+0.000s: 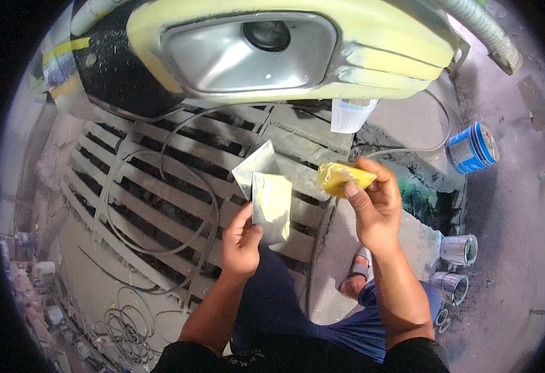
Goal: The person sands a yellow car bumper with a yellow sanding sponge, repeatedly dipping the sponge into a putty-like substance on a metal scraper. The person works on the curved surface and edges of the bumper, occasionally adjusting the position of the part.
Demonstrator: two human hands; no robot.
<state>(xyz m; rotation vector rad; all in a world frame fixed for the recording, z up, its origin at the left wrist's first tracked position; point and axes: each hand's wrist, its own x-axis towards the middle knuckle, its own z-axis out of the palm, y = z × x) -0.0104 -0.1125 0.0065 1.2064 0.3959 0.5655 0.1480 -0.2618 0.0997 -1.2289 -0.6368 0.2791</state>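
My left hand (pixel 241 245) grips a flat grey metal plate (pixel 266 214) smeared with pale yellow putty (pixel 276 196). A second grey plate (pixel 254 166) sticks out behind it at an angle; whether the two are joined I cannot tell. Between the thumb and fingers of my right hand (pixel 379 208) is a yellow putty spreader (pixel 337 178) with paste along its edge, held apart from the plates. Beyond both hands stands a curved vehicle body panel (pixel 403 37), coated pale yellow, around a bare silver recess (pixel 216 53) with a dark round opening.
Slatted grating (pixel 142 205) covers the floor at left, with a thin hose (pixel 212 186) looped over it. To the right are a blue can (pixel 473 149) and two metal tins (pixel 459 248). A broken-edged pit (pixel 418 196) opens beyond my right arm. Cable coils (pixel 126 329) lie lower left.
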